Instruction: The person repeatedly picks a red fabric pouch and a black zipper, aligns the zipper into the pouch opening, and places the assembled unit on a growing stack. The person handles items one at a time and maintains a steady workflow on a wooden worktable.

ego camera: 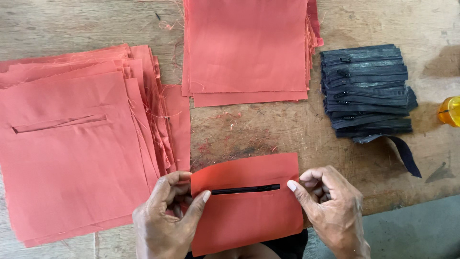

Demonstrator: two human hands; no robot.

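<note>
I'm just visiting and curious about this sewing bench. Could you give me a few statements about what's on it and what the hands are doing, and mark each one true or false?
1. Both hands hold one orange fabric piece with a black zipper in its slot. True: the left hand pinches its left edge and the right hand its right edge.
2. The stack of black zippers lies to the left of the hands. False: it lies at the upper right.
3. The big fabric pile on the left shows an open slot with no zipper. True.
4. The yellow object rests on the fabric pile at the top. False: it sits at the right edge of the wooden table.
</note>
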